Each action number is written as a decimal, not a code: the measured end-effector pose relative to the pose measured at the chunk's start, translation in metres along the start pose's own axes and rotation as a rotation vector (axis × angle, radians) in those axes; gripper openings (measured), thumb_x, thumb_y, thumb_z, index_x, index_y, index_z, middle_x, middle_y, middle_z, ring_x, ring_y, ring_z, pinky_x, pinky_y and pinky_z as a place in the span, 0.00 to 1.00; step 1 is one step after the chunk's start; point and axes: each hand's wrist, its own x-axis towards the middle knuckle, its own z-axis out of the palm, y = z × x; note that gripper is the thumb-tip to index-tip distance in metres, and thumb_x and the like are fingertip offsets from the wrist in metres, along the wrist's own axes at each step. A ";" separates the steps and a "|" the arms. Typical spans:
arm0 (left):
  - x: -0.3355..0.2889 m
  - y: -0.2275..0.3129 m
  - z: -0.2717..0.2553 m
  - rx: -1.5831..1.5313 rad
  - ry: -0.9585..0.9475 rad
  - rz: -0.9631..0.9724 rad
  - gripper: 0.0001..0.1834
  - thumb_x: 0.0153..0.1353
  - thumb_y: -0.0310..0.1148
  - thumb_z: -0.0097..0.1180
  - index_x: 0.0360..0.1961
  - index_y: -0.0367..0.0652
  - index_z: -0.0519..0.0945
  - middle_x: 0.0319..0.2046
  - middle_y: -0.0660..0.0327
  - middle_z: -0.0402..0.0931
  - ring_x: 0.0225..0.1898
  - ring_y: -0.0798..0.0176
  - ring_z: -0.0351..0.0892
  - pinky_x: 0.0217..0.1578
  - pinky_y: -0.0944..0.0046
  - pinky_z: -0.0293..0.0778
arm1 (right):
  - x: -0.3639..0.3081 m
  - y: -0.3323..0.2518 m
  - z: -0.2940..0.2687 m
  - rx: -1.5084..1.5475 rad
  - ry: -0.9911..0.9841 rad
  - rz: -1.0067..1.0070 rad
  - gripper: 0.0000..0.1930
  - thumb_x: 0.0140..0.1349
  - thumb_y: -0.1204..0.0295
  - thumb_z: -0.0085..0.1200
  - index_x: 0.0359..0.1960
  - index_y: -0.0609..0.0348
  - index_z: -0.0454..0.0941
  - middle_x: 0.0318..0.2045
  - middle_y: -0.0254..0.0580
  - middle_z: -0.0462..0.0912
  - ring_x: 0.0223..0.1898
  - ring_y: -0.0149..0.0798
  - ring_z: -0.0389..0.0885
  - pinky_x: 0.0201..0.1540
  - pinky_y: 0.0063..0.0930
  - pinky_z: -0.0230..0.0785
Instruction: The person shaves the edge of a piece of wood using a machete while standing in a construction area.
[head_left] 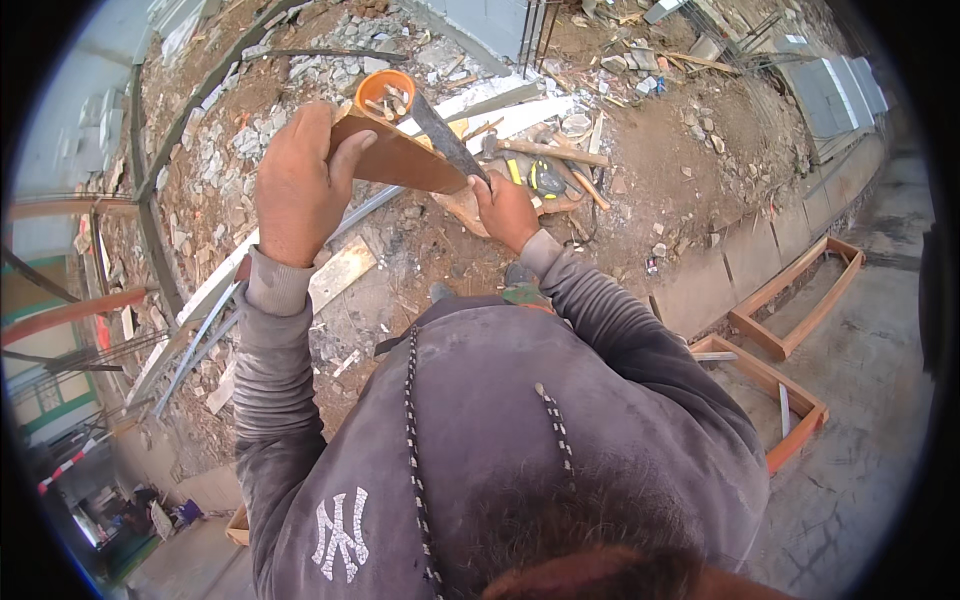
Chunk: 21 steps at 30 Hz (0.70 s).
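Note:
My left hand (300, 180) is raised and closed round one end of a brown wooden board (400, 160), thumb on its near face. My right hand (507, 208) grips a dark, flat, machete-like blade (445, 138) that slants up and away to the left, close along the board's far side. Its handle is hidden in my fist, and the board's other end lies beside my fingers. Past the blade, a hammer (555, 152) with a wooden handle and a yellow-and-black tape measure (545, 179) rest on a low wooden piece.
An orange bucket (384, 84) holding wood scraps stands beyond the board. Rubble (260, 140) and timber offcuts (342, 272) litter the dirt. Rectangular wooden frames (800, 300) lie on the concrete at right. Rebar (540, 35) rises by a grey block wall ahead.

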 end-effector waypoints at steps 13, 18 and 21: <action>-0.005 -0.009 -0.002 -0.008 0.018 -0.023 0.20 0.68 0.43 0.72 0.50 0.40 0.80 0.38 0.49 0.82 0.40 0.39 0.83 0.40 0.45 0.78 | 0.006 -0.001 0.001 0.063 0.061 -0.016 0.22 0.82 0.54 0.52 0.41 0.64 0.79 0.30 0.63 0.86 0.33 0.66 0.87 0.39 0.56 0.76; -0.002 -0.014 -0.002 -0.033 0.013 0.016 0.19 0.69 0.42 0.71 0.50 0.40 0.80 0.38 0.49 0.81 0.40 0.38 0.83 0.40 0.45 0.77 | -0.001 0.000 0.013 0.294 0.318 -0.123 0.21 0.83 0.55 0.53 0.42 0.65 0.81 0.30 0.62 0.86 0.31 0.63 0.86 0.37 0.50 0.76; -0.002 -0.015 -0.003 -0.041 0.038 0.064 0.19 0.69 0.42 0.71 0.49 0.40 0.80 0.38 0.49 0.81 0.39 0.38 0.83 0.39 0.45 0.77 | -0.004 0.016 0.026 -0.024 0.119 -0.014 0.22 0.82 0.55 0.53 0.42 0.66 0.80 0.31 0.65 0.86 0.34 0.71 0.85 0.38 0.56 0.75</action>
